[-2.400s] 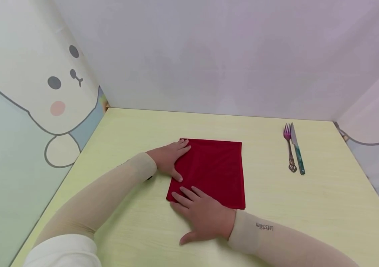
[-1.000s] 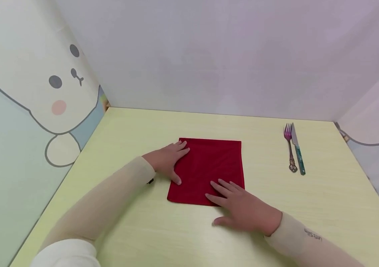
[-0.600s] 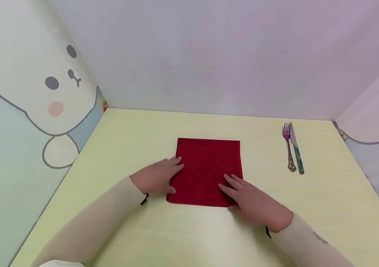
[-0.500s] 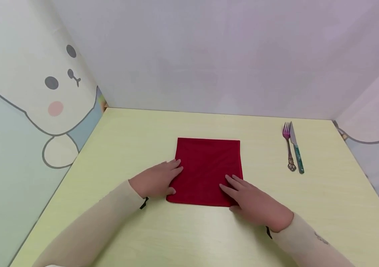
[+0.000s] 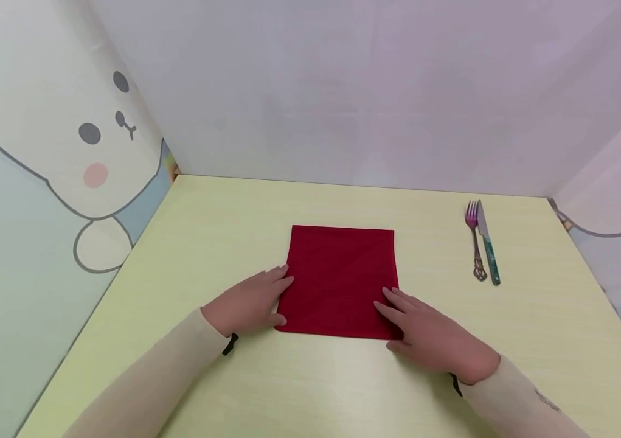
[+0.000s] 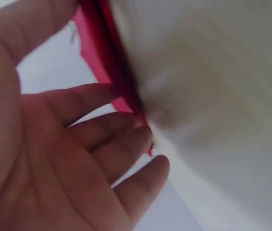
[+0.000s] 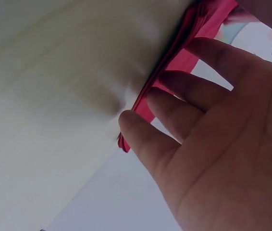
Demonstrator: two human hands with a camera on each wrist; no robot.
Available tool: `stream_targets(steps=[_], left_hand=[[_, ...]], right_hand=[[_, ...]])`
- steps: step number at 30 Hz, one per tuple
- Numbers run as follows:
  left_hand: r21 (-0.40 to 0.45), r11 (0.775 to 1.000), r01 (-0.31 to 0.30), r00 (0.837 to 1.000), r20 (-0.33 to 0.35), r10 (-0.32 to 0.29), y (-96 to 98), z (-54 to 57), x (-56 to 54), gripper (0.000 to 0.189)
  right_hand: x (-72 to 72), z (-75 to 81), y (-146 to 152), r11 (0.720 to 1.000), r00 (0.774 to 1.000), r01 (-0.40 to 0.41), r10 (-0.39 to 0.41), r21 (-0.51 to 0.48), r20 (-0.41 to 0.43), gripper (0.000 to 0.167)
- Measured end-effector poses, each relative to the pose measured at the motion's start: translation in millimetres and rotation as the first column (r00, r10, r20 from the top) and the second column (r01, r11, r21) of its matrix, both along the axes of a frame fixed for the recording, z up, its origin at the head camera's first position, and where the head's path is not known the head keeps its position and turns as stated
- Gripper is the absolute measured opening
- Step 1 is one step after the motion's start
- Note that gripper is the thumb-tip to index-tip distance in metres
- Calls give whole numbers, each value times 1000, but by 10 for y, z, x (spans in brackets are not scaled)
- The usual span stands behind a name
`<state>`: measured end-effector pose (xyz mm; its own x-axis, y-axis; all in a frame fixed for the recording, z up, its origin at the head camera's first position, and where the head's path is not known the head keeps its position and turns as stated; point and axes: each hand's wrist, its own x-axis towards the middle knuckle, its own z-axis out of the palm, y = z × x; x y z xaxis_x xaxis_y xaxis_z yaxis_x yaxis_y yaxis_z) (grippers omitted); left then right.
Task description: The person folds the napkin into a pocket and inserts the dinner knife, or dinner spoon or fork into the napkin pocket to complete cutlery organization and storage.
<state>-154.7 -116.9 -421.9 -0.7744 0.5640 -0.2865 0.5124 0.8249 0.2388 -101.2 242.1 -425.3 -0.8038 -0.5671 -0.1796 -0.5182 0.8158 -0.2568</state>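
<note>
A dark red cloth [image 5: 340,274], folded to a near square, lies flat on the pale yellow table. My left hand [image 5: 250,301] rests at its left edge, fingertips on the cloth and thumb by the lower left corner. Over the lower right corner, my right hand [image 5: 436,334] touches the cloth with spread, straight fingers. The right wrist view shows stacked layers along the folded cloth's edge [image 7: 172,53] beside the fingers [image 7: 148,139]. In the left wrist view, fingertips [image 6: 141,139] meet the opposite edge. Neither hand grips the cloth.
A fork [image 5: 475,240] with a purplish head and a knife [image 5: 488,243] with a green handle lie side by side at the table's right. A pale curtain [image 5: 343,91] stands behind the table [image 5: 222,213], and a cartoon-printed cloth [image 5: 31,121] hangs at the left.
My right hand has slid from the cloth's lower left across to its lower right corner. My left hand has drawn down and left along the left edge. The cloth has barely moved.
</note>
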Motion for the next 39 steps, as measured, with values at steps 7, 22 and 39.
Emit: stream_targets(steps=[7,22,39], left_hand=[[67,996,55,990,-134,-45,-71,73,338,55],[47,990,130,941,-320,-108,15,-53,307,21],[30,951,307,868,-420,-267,-29,-65,123,18]], right_hand=[[46,-5,100,999,996,-33,34,13,-82,62],[-43,17,110,999,989,-41,37,-25,-144,27],[-58,29,30,1000,993,13,-16,-28,-120,22]])
